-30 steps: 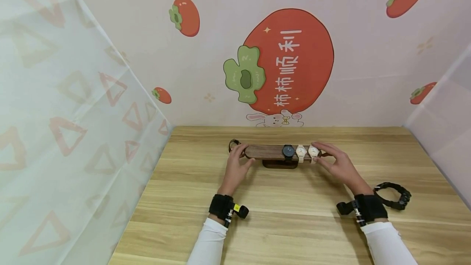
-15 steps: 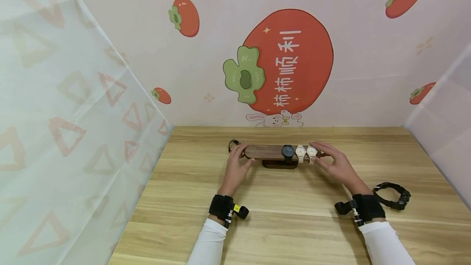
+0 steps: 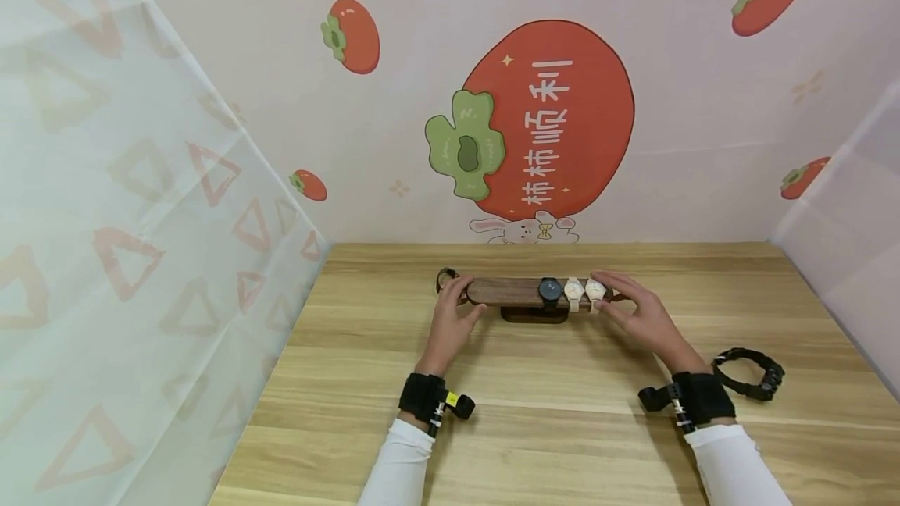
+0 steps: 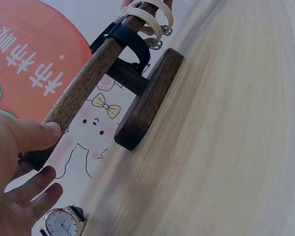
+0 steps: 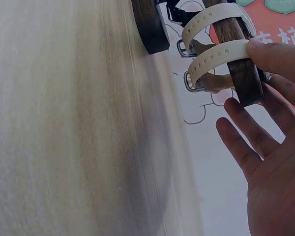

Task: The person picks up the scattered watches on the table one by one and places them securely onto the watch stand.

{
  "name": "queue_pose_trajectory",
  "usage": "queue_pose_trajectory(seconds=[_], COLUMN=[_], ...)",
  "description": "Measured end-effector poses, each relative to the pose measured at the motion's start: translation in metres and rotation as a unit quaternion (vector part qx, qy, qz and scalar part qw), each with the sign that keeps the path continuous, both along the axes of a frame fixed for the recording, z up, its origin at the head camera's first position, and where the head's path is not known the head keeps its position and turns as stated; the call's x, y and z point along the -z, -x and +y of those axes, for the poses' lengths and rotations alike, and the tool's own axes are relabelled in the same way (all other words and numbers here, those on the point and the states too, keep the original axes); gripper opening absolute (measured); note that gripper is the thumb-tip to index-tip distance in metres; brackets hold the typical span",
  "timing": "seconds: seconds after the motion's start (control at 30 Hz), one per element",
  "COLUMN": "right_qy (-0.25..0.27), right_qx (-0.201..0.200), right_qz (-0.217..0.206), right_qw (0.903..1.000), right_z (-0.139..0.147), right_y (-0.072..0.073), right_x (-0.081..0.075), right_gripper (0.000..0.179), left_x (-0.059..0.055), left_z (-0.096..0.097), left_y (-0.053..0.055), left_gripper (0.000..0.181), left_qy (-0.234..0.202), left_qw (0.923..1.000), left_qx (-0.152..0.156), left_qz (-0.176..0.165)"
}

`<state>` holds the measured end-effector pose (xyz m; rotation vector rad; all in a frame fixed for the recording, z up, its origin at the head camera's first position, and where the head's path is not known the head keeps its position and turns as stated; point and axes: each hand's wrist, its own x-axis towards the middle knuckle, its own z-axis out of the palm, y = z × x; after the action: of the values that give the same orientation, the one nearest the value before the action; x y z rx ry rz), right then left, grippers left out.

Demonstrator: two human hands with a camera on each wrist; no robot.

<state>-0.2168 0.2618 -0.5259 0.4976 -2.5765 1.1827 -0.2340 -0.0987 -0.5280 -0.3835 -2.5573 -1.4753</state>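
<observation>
A dark wooden watch stand (image 3: 502,292) stands on the table, its bar raised above a rounded base (image 4: 152,101). A black watch (image 3: 551,289) and two white-strapped watches are on the bar's right half. My left hand (image 3: 454,325) holds the bar's left end, thumb on the near side. At the right end, my right hand (image 3: 650,322) pinches the outermost white watch (image 3: 594,289), its thumb on the strap (image 5: 219,57) and the lower fingers spread below. The inner white watch (image 3: 573,290) sits close beside it. Both white straps are buckled under the bar.
A watch with a white dial (image 4: 62,223) lies behind my left hand at the stand's left end. A black, chunky band-like loop (image 3: 748,373) lies on the table (image 3: 548,428) beside my right wrist. A printed wall (image 3: 675,201) rises behind the table.
My right hand and the outermost white watch have shifted slightly left, narrowing the gap to the inner white watch. The left hand stays at the bar's end.
</observation>
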Motion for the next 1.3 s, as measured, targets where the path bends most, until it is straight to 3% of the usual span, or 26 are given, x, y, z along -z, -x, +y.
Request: queue_pose_trajectory(seconds=[0.37,0.57,0.7,0.97,1.3], right_qy=[-0.008,-0.006,-0.007,-0.011,0.016], right_qx=[0.002,-0.004,-0.005,0.007,0.009], right_qz=[0.0,0.021,0.029,0.019,0.028], right_qw=[1.0,0.9998,0.9995,0.9997,0.9994], right_z=[-0.001,-0.002,-0.002,0.0,0.003], right_y=[-0.001,-0.002,-0.001,-0.001,-0.002], right_x=[-0.004,-0.005,-0.003,0.0,0.006], right_gripper=[0.051,0.051,0.051,0.052,0.052], left_x=[-0.008,-0.011,-0.013,-0.012,-0.006], left_z=[-0.007,-0.016,-0.023,-0.036,-0.047], left_y=[0.003,0.007,0.01,0.022,0.035], left_gripper=[0.057,0.059,0.057,0.05,0.042], left_qy=[0.019,0.046,0.058,0.111,0.189], left_qw=[0.9997,0.9982,0.9976,0.9934,0.9795], left_qx=[0.018,0.036,0.033,0.022,0.01], left_qz=[-0.003,-0.013,-0.017,0.021,0.068])
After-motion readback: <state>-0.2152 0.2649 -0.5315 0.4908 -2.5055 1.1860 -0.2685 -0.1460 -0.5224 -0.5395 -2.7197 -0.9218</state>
